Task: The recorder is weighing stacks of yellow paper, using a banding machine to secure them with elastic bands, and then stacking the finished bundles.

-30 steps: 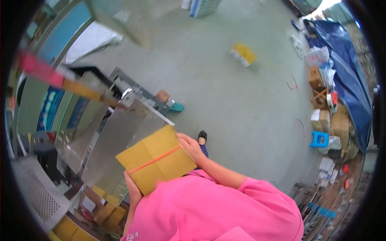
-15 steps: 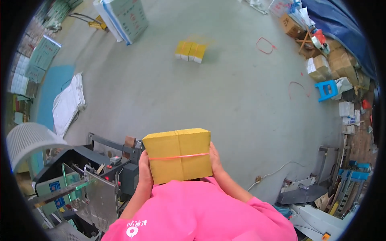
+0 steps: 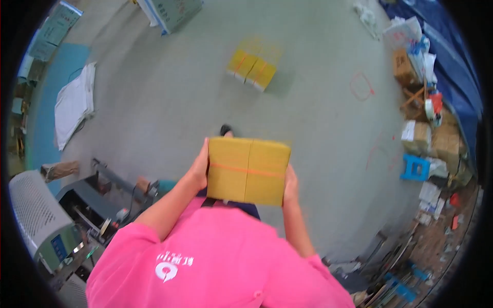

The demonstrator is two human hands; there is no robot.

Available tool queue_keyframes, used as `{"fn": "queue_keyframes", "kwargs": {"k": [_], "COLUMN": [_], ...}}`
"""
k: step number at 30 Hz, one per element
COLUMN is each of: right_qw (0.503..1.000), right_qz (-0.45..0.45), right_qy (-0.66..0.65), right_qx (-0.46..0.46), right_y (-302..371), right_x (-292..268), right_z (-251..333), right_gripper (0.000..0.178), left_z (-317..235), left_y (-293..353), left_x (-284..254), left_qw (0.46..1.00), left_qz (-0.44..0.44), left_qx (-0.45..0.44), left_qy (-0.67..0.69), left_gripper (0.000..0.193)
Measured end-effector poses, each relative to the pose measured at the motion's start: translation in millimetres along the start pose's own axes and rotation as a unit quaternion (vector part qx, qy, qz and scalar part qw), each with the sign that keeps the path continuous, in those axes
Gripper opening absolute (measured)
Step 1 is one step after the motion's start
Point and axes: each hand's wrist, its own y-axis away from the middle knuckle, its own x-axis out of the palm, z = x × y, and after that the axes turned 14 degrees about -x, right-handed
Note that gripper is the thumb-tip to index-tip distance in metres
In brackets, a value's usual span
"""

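Between my two hands is a yellow bundle (image 3: 247, 187), a squarish block with a middle seam and an orange-red band across it. My left hand (image 3: 200, 167) presses its left side and my right hand (image 3: 291, 186) its right side, so both grip it in front of my body. Farther off, on the grey floor, sit two similar yellow bundles (image 3: 252, 69) side by side, slightly blurred, with pale sides and red bands. One of my dark shoes (image 3: 225, 130) shows just beyond the held bundle.
At the lower left stands a machine (image 3: 41, 215) with a perforated cover. A white sheet stack (image 3: 76, 105) lies on the left, near a blue floor strip (image 3: 72, 59). Along the right are cardboard boxes (image 3: 444, 141), a blue stool (image 3: 415, 168) and a blue tarp (image 3: 447, 56).
The held bundle has moved up and right in view, farther from my body. My view has turned and shifted, the machine now lies lower left, and a shoe has come into sight.
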Motion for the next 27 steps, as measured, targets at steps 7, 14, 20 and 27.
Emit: {"fn": "queue_keyframes", "kwargs": {"k": [7,14,20,27], "right_qw": [0.992,0.963,0.871,0.848], "right_qz": [-0.01,0.135,0.3,0.285], "right_qy": [-0.005,0.188,0.374,0.263], "right_qx": [0.126,0.14,0.105,0.362], "right_y": [-179.7,-354.4,-513.7,-677.6], "right_x": [22.3,0.9,-103.0,-116.6], "right_z": [30.9,-12.9,-117.3,-207.0], "right_gripper": [0.04,0.044,0.047,0.049], "left_z": [-93.2,-119.1,-85.2,-29.4], "left_y": [-103.6,-235.7,-399.1,-588.5], "left_x": [46.7,32.1,37.9,17.1], "left_qw": [0.998,0.976,0.981,0.978], "left_qz": [-0.054,-0.13,-0.101,-0.075], "left_qx": [-0.037,-0.124,-0.16,-0.152], "left_qy": [0.001,-0.127,-0.045,0.12], "left_gripper": [0.067,0.072,0.07,0.07]}}
